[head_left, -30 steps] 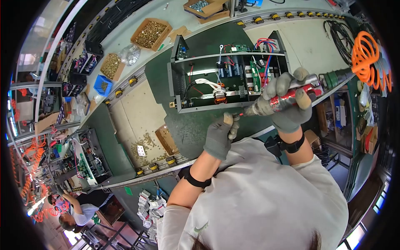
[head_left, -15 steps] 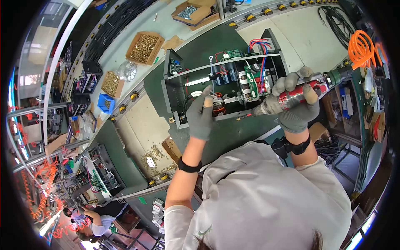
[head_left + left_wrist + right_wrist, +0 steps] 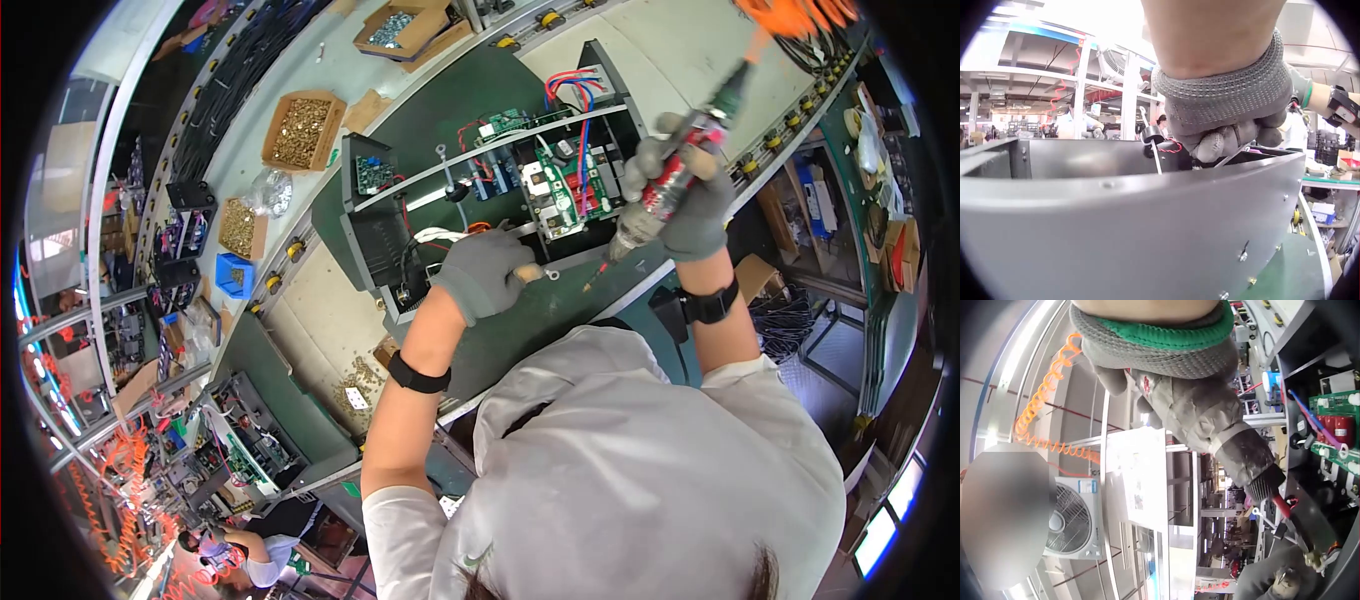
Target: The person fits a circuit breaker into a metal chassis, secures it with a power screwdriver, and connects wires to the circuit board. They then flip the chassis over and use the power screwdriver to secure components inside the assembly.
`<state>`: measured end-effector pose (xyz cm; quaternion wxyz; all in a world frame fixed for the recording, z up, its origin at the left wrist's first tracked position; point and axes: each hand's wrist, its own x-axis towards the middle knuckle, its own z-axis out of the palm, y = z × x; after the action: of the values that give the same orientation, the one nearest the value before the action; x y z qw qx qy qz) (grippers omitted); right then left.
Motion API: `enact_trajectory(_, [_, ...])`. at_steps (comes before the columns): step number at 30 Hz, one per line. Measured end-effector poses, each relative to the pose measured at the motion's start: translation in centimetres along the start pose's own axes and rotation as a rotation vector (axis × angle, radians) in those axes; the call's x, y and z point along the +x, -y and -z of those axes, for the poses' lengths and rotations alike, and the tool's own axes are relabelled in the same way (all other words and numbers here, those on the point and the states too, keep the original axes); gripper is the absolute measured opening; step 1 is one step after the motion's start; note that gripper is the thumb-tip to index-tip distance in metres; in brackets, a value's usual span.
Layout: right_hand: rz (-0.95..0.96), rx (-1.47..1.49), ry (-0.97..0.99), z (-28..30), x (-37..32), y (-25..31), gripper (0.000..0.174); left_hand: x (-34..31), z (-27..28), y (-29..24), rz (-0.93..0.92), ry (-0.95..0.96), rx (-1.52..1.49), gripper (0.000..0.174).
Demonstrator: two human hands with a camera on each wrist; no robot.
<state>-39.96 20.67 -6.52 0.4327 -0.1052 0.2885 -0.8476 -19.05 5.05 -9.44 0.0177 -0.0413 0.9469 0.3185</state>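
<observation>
My gloved left hand [image 3: 485,275] is at the near wall of a dark metal case [image 3: 1147,212]. Its fingers curl around a cable whose ring terminal [image 3: 552,274] sticks out beside the thumb. In my gloved right hand [image 3: 690,190] I grip a red air screwdriver [image 3: 665,190] wrapped in worn tape. The screwdriver slants down toward the near wall, and a small brass-coloured fastener [image 3: 1314,559] sits at its bit's tip. Inside the case are a green circuit board [image 3: 570,190] and red and blue wires [image 3: 583,120]. Another cable with a ring end [image 3: 441,152] stands up from the case.
Beyond the case, cardboard boxes of brass fasteners [image 3: 303,130] and a blue bin [image 3: 235,275] stand on a shelf. An orange coiled hose [image 3: 795,15] leads to the screwdriver. Loose brass pieces [image 3: 365,380] lie left of the case. Another person [image 3: 255,555] is at the lower left.
My left hand moved from beside the bit into the case, then came to the near wall with a cable. The screwdriver has swung steeper, its bit now nearer me. The head view has shifted.
</observation>
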Motion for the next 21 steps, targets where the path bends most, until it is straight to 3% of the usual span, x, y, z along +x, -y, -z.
enact_trajectory(4, [-0.241, 0.040, -0.013, 3.5, 1.0, -2.2, 0.034, 0.8, 0.5, -1.6, 0.188, 0.218, 0.168, 0.010])
enact_trajectory(6, [-0.272, -0.023, 0.035, 3.8, 0.7, -2.8, 0.033, 1.1, 1.0, -2.3, 0.336, 0.425, 0.326, 0.024])
enact_trajectory(12, [-0.358, -0.108, 0.057, 3.7, 0.7, -3.7, 0.039, 1.3, 2.0, -2.4, 0.547, 0.572, 0.320, 0.033])
enact_trajectory(18, [-0.345, -0.051, 0.097, 4.0, 0.6, -3.6, 0.032, 3.4, 1.9, -2.4, 0.651, 0.587, 0.313, 0.038])
enact_trajectory(21, [-0.342, -0.057, 0.113, 3.9, 0.6, -3.4, 0.033, 3.8, 0.5, -0.8, 0.658, 0.559, 0.334, 0.032])
